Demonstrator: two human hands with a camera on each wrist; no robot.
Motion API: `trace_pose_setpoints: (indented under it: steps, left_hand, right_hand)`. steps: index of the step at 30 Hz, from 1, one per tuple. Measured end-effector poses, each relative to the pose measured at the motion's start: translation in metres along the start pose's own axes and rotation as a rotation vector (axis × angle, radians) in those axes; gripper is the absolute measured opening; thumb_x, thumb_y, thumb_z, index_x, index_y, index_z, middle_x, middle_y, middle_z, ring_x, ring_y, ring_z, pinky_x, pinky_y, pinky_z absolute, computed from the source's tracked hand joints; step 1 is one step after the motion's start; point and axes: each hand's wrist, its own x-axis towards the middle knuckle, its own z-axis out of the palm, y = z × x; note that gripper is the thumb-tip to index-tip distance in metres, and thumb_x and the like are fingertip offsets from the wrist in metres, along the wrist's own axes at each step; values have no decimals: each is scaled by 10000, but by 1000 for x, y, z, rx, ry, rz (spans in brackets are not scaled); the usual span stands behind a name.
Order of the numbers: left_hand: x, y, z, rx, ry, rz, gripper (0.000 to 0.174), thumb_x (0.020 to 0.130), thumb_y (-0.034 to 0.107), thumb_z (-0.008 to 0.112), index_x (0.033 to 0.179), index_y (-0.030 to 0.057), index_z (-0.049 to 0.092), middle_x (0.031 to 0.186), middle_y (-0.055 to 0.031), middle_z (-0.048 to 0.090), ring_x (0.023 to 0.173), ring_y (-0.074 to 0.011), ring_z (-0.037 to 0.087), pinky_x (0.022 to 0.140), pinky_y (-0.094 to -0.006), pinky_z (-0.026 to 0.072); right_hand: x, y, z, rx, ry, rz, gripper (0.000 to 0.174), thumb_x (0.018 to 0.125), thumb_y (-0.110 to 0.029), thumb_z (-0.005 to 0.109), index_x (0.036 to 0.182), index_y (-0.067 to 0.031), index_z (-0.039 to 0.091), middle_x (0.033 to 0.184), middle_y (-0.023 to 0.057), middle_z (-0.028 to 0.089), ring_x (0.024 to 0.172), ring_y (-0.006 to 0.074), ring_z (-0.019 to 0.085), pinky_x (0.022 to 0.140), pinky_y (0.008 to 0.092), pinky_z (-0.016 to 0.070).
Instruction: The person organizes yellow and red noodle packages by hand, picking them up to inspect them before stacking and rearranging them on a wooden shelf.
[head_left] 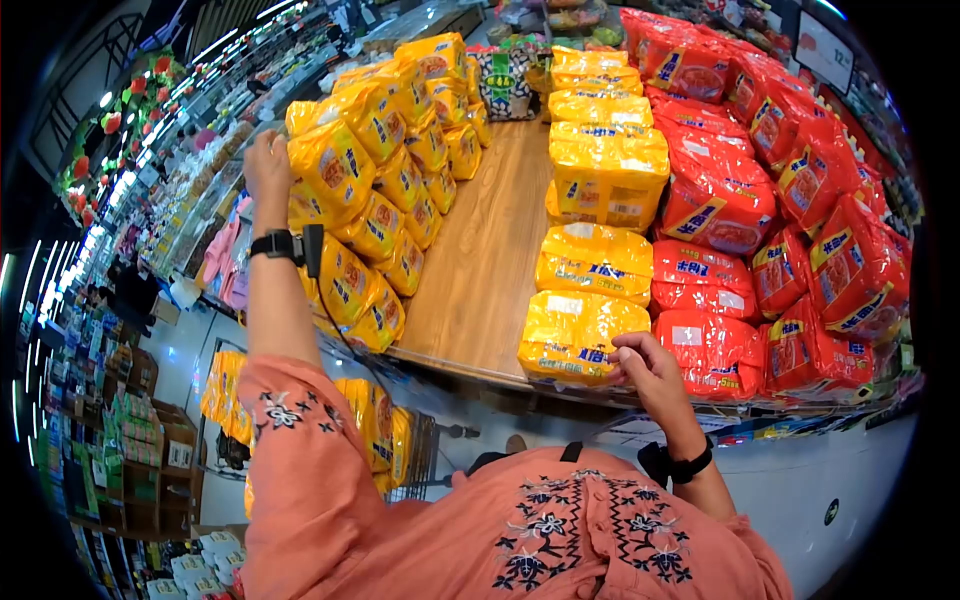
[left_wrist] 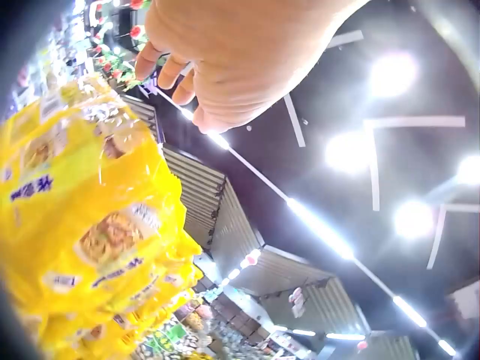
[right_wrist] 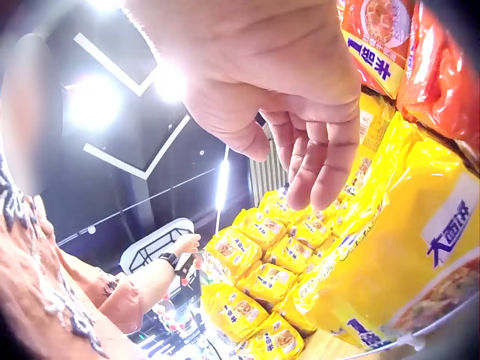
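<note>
Beside the outer top corner of a stack of yellow instant-noodle packs (head_left: 335, 172), my left hand (head_left: 268, 170) is raised with its fingers loosely bent. In the left wrist view the left hand (left_wrist: 225, 60) holds nothing, and the yellow packs (left_wrist: 90, 217) stand below it. My right hand (head_left: 655, 375) is at the front corner of a yellow noodle pack (head_left: 580, 335) in the right-hand row, fingertips right at its edge. The right wrist view shows the fingers of the right hand (right_wrist: 300, 135) hanging relaxed over the yellow pack (right_wrist: 405, 232), with nothing gripped.
A bare strip of wooden table (head_left: 480, 250) runs between the two yellow rows. Red noodle packs (head_left: 715, 200) are piled at the right. A black-and-white patterned bag (head_left: 505, 85) stands at the back. Below left is a cart (head_left: 418, 455) with more yellow packs (head_left: 365, 420).
</note>
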Motion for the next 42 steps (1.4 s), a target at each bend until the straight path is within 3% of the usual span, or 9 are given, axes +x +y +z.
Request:
trace_pose_setpoints:
  steps: [7, 13, 19, 20, 23, 24, 26, 29, 42]
  left_hand:
    - [65, -42, 16, 234, -604, 430, 258, 920, 210, 598, 1118, 99, 720, 1090, -209, 694, 1055, -397, 644, 895, -476, 515]
    - [74, -57, 43, 350, -526, 570, 175, 944, 222, 587, 956, 51, 618, 946, -204, 664, 887, -425, 637, 724, -511, 491]
    - [93, -90, 53, 9, -729, 389, 131, 951, 124, 577, 1049, 47, 615, 891, -120, 665, 800, -255, 650, 696, -376, 495]
    - [72, -31, 20, -82, -847, 56, 236, 941, 91, 559, 1157, 50, 645, 944, -41, 677, 835, -143, 618, 718, -300, 489]
    - [65, -4, -1, -79, -983, 127, 334, 958, 121, 593, 1283, 69, 654, 1111, -8, 696, 927, -125, 635, 768, -270, 501]
    - [67, -28, 12, -59, -818, 427, 288, 952, 143, 615, 1222, 72, 684, 1067, -50, 724, 903, -183, 660, 763, -316, 512]
    - [61, -8, 1, 31, -772, 492, 139, 930, 179, 644, 971, 51, 682, 956, -168, 700, 885, -327, 673, 750, -399, 516]
    - [49, -15, 10, 47, -558, 599, 113, 939, 178, 646, 990, 78, 642, 948, -158, 686, 894, -357, 658, 734, -403, 508]
    - [62, 65, -82, -295, -86, 504, 139, 1015, 151, 583, 1087, 44, 634, 911, -89, 667, 839, -178, 656, 767, -299, 512]
  right_hand:
    - [4, 2, 14, 12, 70, 16, 248, 1032, -186, 560, 1180, 9, 598, 989, 63, 666, 804, 111, 660, 708, 246, 543]
    - [3, 9, 21, 26, 99, 13, 257, 1018, -211, 556, 1151, 3, 603, 967, 33, 666, 781, 93, 647, 708, 243, 537]
    - [5, 8, 23, 27, 123, 32, 252, 1021, -210, 557, 1156, -2, 601, 959, 33, 662, 799, 102, 657, 713, 250, 547]
    - [4, 10, 22, 16, 129, 30, 250, 1022, -210, 558, 1158, -4, 601, 960, 35, 663, 803, 104, 659, 714, 251, 548]
    - [10, 22, 23, 33, 110, 30, 249, 1031, -215, 558, 1173, -16, 602, 969, 52, 673, 810, 105, 659, 716, 248, 548]
    - [10, 21, 24, 59, 102, 46, 252, 1035, -215, 553, 1179, -13, 600, 974, 57, 672, 811, 104, 656, 718, 246, 546]
    - [11, 17, 28, 77, 83, 71, 259, 1042, -216, 544, 1188, -9, 597, 985, 66, 670, 814, 102, 651, 723, 242, 544]
    - [12, 10, 32, 63, 72, 81, 257, 1046, -202, 532, 1190, 3, 593, 988, 75, 665, 816, 103, 648, 729, 242, 541]
    - [63, -27, 60, -2, -29, -130, 456, 1011, -216, 614, 1388, -12, 459, 1295, 136, 572, 1109, 179, 620, 910, 295, 519]
